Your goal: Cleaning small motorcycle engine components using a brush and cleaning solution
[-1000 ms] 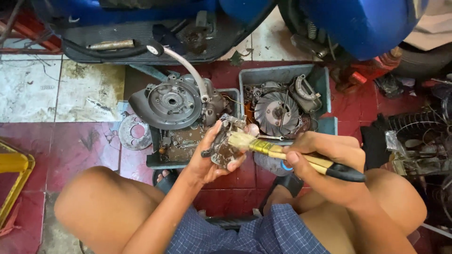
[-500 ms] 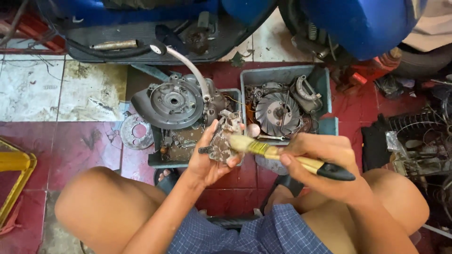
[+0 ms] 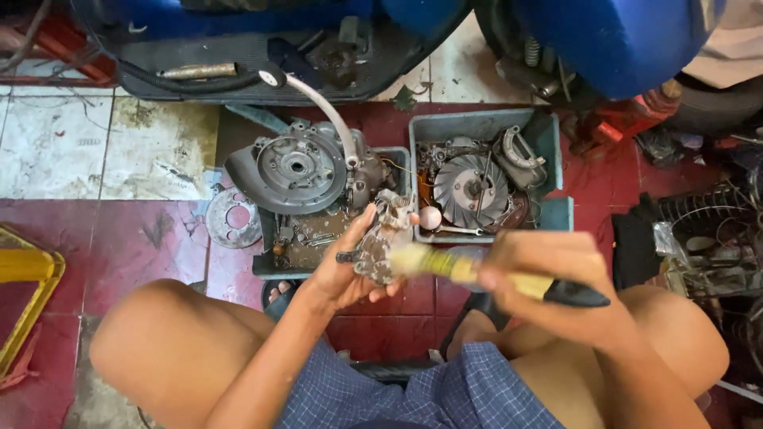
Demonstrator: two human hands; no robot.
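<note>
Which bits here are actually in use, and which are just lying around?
In use:
- left hand holding a small metal part
- right hand holding a brush against the part

Lying about:
- engine cover in the left tray
- fan wheel in the grey tray
- metal disc on the floor

The left hand [image 3: 343, 274] cradles a small grimy metal engine part [image 3: 383, 238] while the right hand [image 3: 556, 274] presses a yellow-handled brush [image 3: 469, 270] against it, above two grey trays [image 3: 485, 127] of parts on the red tiled floor [image 3: 143, 238].
</note>
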